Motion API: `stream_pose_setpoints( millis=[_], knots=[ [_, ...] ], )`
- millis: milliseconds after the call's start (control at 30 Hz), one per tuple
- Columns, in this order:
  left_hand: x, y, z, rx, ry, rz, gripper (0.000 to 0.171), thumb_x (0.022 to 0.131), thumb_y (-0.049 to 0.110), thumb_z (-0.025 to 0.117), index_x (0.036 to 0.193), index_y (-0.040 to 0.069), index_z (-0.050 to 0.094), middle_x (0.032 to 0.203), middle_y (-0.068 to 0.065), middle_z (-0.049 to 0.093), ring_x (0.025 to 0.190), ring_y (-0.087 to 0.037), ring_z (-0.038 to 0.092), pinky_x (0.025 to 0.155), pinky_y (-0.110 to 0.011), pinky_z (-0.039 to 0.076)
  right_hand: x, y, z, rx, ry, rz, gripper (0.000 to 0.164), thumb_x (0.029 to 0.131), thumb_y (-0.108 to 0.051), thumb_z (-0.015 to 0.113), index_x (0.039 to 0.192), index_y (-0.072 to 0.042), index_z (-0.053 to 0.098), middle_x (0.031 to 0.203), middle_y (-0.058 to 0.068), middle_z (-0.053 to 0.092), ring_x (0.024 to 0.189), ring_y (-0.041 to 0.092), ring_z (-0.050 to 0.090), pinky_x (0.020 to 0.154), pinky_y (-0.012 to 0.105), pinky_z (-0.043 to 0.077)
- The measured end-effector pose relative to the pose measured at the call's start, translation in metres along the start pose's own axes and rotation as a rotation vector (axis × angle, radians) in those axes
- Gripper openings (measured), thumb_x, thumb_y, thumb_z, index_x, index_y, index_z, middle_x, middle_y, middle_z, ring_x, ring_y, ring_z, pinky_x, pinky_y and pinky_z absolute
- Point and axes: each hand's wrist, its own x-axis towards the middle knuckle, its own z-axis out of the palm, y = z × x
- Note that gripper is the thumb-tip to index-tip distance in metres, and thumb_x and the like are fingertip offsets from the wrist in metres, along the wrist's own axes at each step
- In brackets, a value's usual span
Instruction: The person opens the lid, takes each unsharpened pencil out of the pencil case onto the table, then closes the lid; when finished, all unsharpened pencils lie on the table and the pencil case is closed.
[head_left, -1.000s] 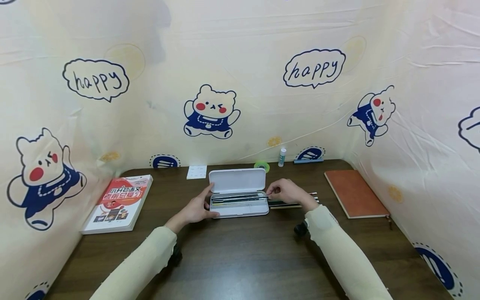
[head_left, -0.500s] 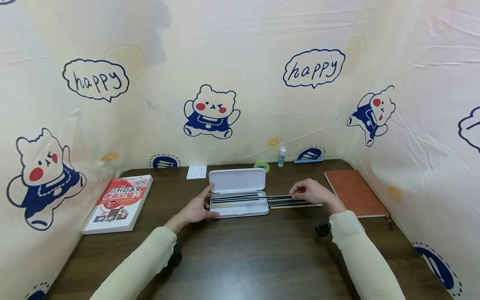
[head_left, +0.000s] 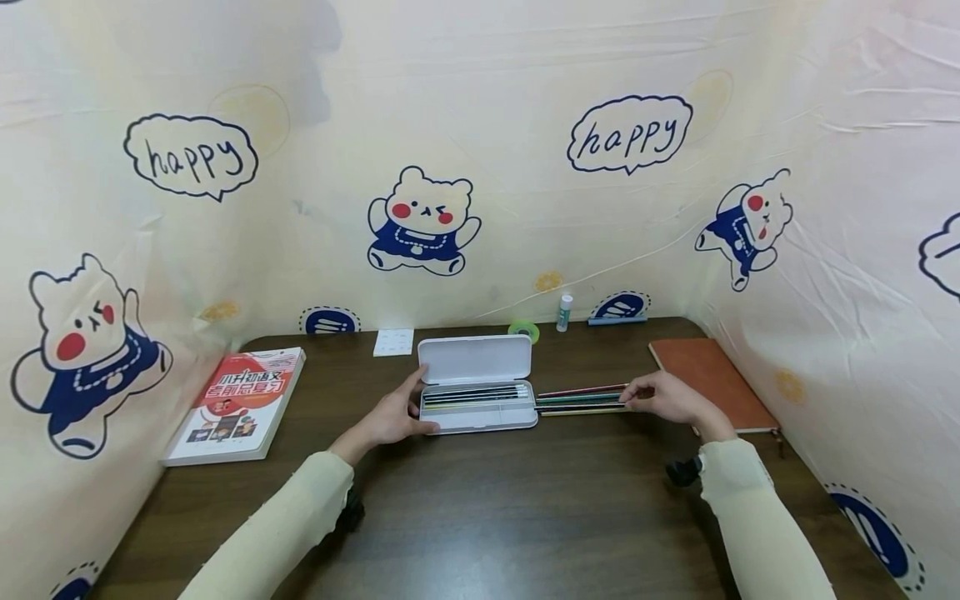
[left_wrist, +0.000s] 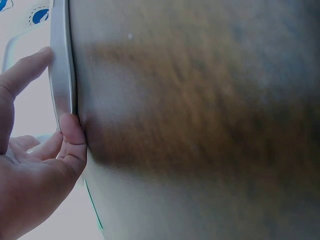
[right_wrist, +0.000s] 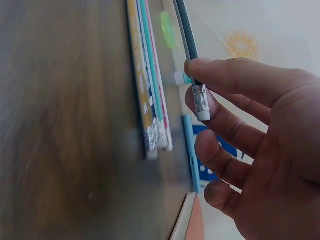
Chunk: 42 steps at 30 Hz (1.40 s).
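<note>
A white pencil case (head_left: 487,418) lies with its lid raised at the back, several pencils (head_left: 468,395) in its rear part. My left hand (head_left: 392,418) holds the case by its left end, the fingers spread along that side and touching it in the left wrist view. My right hand (head_left: 670,397) is to the right of the case. Between thumb and fingers it pinches a dark pencil (right_wrist: 188,40) near its white eraser end. Beneath and beside it, several coloured pencils (right_wrist: 150,75) lie together on the table, right of the case.
A red and white book (head_left: 240,408) lies at the left, a brown notebook (head_left: 712,387) at the right. Along the back are a white paper (head_left: 393,342), green tape (head_left: 528,330), a glue stick (head_left: 564,313) and a blue pen-like stick (head_left: 617,322). A printed cloth hangs behind.
My right hand has drawn the dark pencil rightward out of the case, over the pencils lying beside it. My left hand has stayed at the case's left end.
</note>
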Motion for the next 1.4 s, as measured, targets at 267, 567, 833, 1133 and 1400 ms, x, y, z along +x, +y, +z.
stream_pose_setpoints(
  millis=[267, 567, 833, 1133, 1400],
  knots=[
    [0.0, 0.0, -0.001, -0.004, -0.005, -0.001, 0.111, 0.08, 0.029, 0.085, 0.162, 0.018, 0.01, 0.147, -0.017, 0.049, 0.089, -0.017, 0.054, 0.077, -0.03, 0.045, -0.006, 0.014, 0.003, -0.015, -0.016, 0.005, 0.006, 0.092, -0.015, 0.07, 0.095, -0.016, 0.076, 0.095, -0.001, 0.073, 0.083, 0.015, 0.056, 0.078, 0.034, 0.046],
    [0.0, 0.0, -0.001, -0.003, -0.003, 0.007, 0.111, 0.08, 0.029, 0.085, 0.162, 0.017, 0.01, 0.147, -0.018, 0.049, 0.089, -0.018, 0.054, 0.077, -0.031, 0.045, 0.002, 0.018, 0.012, -0.056, 0.039, 0.014, 0.007, 0.091, -0.014, 0.07, 0.093, -0.016, 0.076, 0.092, 0.0, 0.073, 0.082, 0.014, 0.056, 0.076, 0.032, 0.046],
    [0.0, -0.001, 0.0, 0.011, -0.003, -0.003, 0.112, 0.08, 0.031, 0.085, 0.162, 0.018, 0.01, 0.147, -0.017, 0.049, 0.09, -0.017, 0.055, 0.078, -0.029, 0.045, 0.006, 0.016, 0.014, -0.089, 0.081, 0.027, 0.006, 0.089, -0.012, 0.073, 0.09, -0.015, 0.077, 0.093, 0.001, 0.074, 0.084, 0.016, 0.059, 0.078, 0.035, 0.047],
    [0.001, 0.0, 0.0, 0.011, -0.006, 0.0, 0.111, 0.08, 0.031, 0.085, 0.162, 0.017, 0.01, 0.148, -0.018, 0.049, 0.09, -0.017, 0.055, 0.079, -0.03, 0.045, 0.007, 0.013, 0.012, -0.046, 0.079, 0.019, 0.007, 0.089, -0.014, 0.074, 0.094, -0.014, 0.077, 0.095, 0.002, 0.075, 0.082, 0.016, 0.058, 0.076, 0.033, 0.048],
    [0.001, -0.001, 0.0, 0.01, -0.009, -0.008, 0.111, 0.08, 0.031, 0.085, 0.162, 0.019, 0.01, 0.148, -0.016, 0.049, 0.089, -0.017, 0.054, 0.078, -0.03, 0.045, 0.018, -0.013, 0.012, -0.027, 0.071, -0.018, 0.013, 0.091, -0.017, 0.072, 0.102, -0.012, 0.077, 0.098, 0.003, 0.075, 0.084, 0.016, 0.059, 0.078, 0.033, 0.049]
  ],
)
